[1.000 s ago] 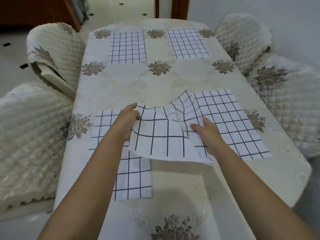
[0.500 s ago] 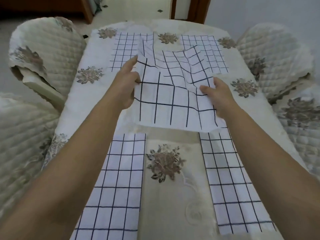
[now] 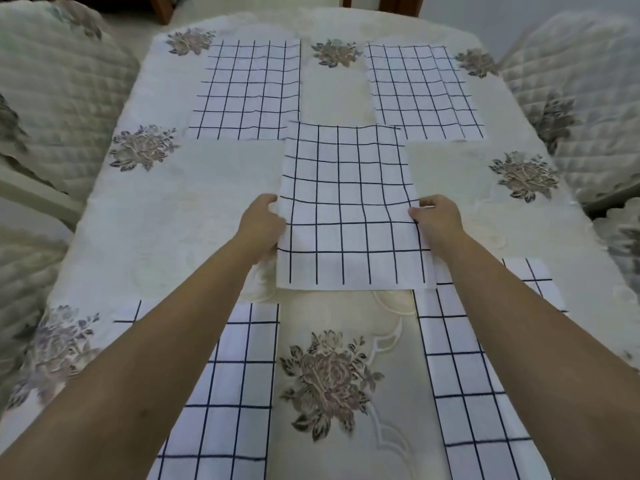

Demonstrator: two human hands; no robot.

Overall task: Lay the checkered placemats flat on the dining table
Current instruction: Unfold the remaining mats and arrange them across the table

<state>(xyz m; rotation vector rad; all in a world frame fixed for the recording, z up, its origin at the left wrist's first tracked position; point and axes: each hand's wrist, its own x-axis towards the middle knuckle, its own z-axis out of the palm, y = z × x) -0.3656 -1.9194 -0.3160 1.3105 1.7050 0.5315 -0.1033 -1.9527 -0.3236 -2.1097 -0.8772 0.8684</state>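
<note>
A white placemat with a dark grid (image 3: 349, 206) is spread over the middle of the dining table (image 3: 166, 216). My left hand (image 3: 261, 225) grips its left edge and my right hand (image 3: 436, 220) pinches its right edge. Its far end lies on the cloth and just overlaps the corners of two flat placemats at the far end, one left (image 3: 249, 90) and one right (image 3: 424, 91). Its near edge looks slightly raised. Two more placemats lie flat near me, one at the left (image 3: 221, 393) and one at the right (image 3: 471, 368), both partly hidden under my forearms.
The table wears a cream cloth with embroidered flowers (image 3: 329, 379). Quilted chair covers flank it at the left (image 3: 59, 84) and the right (image 3: 575, 98). A dark wooden door frame shows beyond the far end.
The placemat hung crumpled in the air between my hands. It has come down and forward and now lies stretched over the table's middle. The view has tilted down and closer.
</note>
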